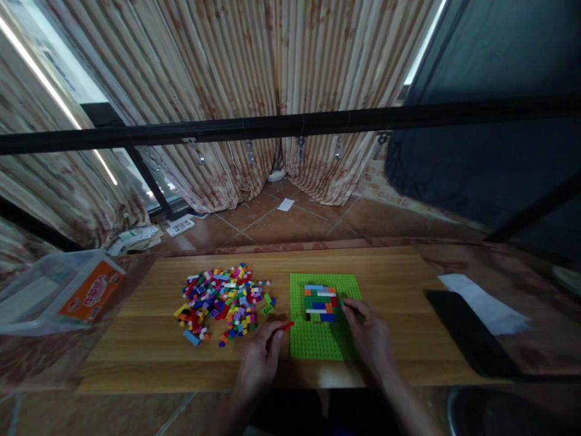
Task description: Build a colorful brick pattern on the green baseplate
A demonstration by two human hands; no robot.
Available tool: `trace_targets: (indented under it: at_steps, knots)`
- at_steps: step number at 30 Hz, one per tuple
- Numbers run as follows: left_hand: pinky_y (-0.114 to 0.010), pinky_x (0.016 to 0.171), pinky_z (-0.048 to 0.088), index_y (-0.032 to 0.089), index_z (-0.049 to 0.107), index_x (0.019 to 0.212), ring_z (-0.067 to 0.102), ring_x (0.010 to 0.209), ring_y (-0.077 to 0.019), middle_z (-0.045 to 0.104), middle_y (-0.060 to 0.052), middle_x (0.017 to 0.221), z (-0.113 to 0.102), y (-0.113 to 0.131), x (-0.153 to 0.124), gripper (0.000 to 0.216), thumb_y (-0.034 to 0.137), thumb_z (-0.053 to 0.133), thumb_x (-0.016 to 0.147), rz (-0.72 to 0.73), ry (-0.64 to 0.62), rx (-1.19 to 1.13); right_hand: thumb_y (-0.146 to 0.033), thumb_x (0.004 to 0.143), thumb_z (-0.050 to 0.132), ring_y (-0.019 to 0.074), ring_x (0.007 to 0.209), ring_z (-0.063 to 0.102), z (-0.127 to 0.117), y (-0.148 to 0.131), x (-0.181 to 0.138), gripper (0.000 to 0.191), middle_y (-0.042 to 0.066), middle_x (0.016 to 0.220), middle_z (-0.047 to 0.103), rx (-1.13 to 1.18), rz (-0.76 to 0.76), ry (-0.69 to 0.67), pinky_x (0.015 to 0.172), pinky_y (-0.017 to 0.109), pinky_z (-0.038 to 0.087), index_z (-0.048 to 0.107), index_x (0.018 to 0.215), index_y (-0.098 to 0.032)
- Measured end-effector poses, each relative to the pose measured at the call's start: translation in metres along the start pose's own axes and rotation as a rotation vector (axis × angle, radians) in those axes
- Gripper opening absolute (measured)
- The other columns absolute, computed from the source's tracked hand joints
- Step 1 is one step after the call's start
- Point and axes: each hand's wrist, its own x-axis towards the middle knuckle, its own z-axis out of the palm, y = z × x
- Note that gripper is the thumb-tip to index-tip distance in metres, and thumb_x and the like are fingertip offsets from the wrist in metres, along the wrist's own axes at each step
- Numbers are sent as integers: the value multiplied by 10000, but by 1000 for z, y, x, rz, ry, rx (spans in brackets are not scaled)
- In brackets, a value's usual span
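Note:
A bright green baseplate lies on the wooden table, with a patch of coloured bricks fixed on its upper half. My left hand is closed, pinching a small red brick at the plate's left edge. My right hand rests on the plate's right side, its fingertips pressed on the right edge of the brick patch. A heap of loose multicoloured bricks lies left of the plate.
A clear plastic box with an orange label stands at the table's left end. A black flat object and a white sheet lie at the right. Beyond the table are a black rail, curtains and tiled floor.

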Motion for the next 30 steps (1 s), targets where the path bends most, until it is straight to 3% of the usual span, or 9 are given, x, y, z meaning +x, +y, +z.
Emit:
trace_targets:
  at_steps: [8, 17, 21, 25, 30]
  knots:
    - [-322, 803, 548, 218, 706, 968, 685, 867, -198, 737, -54, 927, 12, 19, 14, 251, 351, 501, 915, 15, -3, -58, -454, 862, 508, 254, 848, 668, -19, 28, -2, 329, 105, 929, 723, -160, -8, 43, 779, 421, 534, 704, 921, -197]
    - [-292, 746, 534, 211, 705, 949, 676, 820, -189, 735, -43, 897, 19, 24, 15, 248, 370, 520, 906, -46, -8, -107, -403, 888, 482, 260, 847, 641, -25, 28, -2, 308, 110, 923, 702, -285, -86, 39, 777, 434, 521, 687, 985, -194]
    - [-276, 715, 525, 209, 697, 979, 667, 793, -180, 729, -36, 886, 21, 28, 13, 250, 371, 522, 904, -79, -55, -135, -401, 908, 479, 257, 853, 639, -23, 8, -13, 318, 113, 921, 696, -206, -94, 38, 786, 438, 529, 680, 1039, -192]
    - [-273, 758, 530, 213, 673, 1059, 670, 847, -175, 726, -30, 925, 23, 37, 8, 248, 335, 528, 898, -72, -176, -203, -349, 920, 511, 238, 1024, 625, -16, -29, -31, 279, 79, 1092, 692, -81, -215, -158, 892, 429, 524, 667, 1134, -262]
    - [-281, 794, 530, 218, 634, 1135, 674, 896, -176, 724, -27, 948, 22, 47, 5, 282, 307, 543, 883, -77, -215, -254, -310, 942, 497, 214, 936, 642, -8, -50, -47, 231, 56, 999, 706, -19, -277, -325, 807, 375, 551, 707, 1029, -275]
